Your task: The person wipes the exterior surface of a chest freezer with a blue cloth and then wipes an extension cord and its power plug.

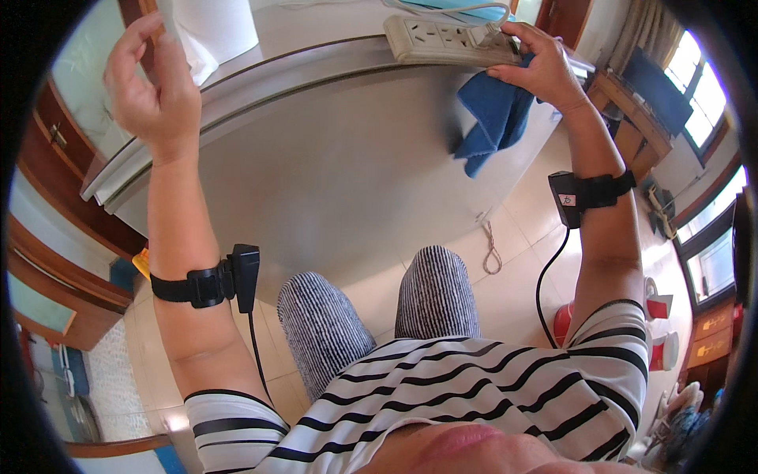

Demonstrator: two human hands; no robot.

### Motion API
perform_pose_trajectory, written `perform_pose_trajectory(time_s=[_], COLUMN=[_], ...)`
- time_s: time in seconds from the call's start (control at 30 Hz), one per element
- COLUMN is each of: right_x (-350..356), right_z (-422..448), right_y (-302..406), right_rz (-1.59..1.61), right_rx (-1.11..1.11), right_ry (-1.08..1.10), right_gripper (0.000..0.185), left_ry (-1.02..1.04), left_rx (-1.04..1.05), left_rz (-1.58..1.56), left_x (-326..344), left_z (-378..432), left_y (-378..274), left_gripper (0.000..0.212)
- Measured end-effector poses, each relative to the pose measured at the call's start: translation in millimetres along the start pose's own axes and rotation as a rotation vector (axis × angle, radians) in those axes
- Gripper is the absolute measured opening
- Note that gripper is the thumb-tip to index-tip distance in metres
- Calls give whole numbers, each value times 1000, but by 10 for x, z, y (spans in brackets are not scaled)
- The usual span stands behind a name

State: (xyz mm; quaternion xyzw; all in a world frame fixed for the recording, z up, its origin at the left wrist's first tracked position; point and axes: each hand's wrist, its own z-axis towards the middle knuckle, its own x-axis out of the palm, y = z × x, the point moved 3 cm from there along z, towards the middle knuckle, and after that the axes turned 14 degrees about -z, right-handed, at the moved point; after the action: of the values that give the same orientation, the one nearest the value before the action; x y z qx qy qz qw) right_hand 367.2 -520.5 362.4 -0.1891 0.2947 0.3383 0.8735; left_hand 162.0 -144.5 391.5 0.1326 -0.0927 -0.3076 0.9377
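My right hand [542, 74] grips the right end of a white power strip [423, 47], fingers behind and thumb in front. A white plug [485, 34] with a cord sits in one of its sockets. Below the same hand hangs a blue cloth [494, 118]; how the hand holds it is partly hidden. The power strip is at the front edge of a large pale appliance [331, 160]. Raised at the upper left, my left hand [157, 89] has its fingers bent and apart, with nothing seen in it. Beside it is a white cylindrical roll, perhaps paper [222, 29].
A light blue item [456, 9] lies behind the power strip. On the tiled floor [515, 237] is a looped cord [491, 252] by the appliance's base. A wooden desk with a dark screen [657, 89] stands to the right. Red containers [663, 349] are at the lower right.
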Motion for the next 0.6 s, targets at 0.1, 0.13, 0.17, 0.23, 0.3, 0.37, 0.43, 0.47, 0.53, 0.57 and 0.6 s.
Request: perform_pose_trajectory(time_s=[0.1,0.13,0.17,0.23,0.3,0.37,0.43,0.47,0.53,0.57,0.6], right_x=[-14,5,-5,-74,-259,-143,-130,-154,30,97,68], right_z=[-213,-274,-375,-555,-591,-737,-844,-863,-1003,-1070,-1032], right_y=[13,71,77,53,254,80,18,39,-105,-178,-143], right_rz=[19,41,52,108,156,164,178,115,14,-37,-82], right_rx=[-97,-111,-119,-126,-199,-46,-13,-130,-140,-143,-214], right_ry=[-60,-84,-101,-105,-257,-83,-79,-71,-49,-38,-38], right_gripper=[64,63,62,58,45,67,65,57,64,68,70], left_ry=[166,204,202,308,322,241,115,90,40,64,94], left_rx=[184,13,-165,-654,-1144,-1588,-1935,-1963,-2015,-2042,-2054], left_rz=[11,-172,-358,-606,-813,-1065,-1332,-1377,-1475,-1546,-1607], left_x=[76,161,283,603,856,1142,1425,1539,1767,1856,1941], left_z=[-70,-212,-372,-739,-1071,-1357,-1541,-1568,-1593,-1588,-1533], left_y=[-396,-557,-726,-1013,-1184,-1285,-1374,-1385,-1437,-1472,-1465], left_gripper=[21,20,20,20,26,37,47,50,56,55,54])
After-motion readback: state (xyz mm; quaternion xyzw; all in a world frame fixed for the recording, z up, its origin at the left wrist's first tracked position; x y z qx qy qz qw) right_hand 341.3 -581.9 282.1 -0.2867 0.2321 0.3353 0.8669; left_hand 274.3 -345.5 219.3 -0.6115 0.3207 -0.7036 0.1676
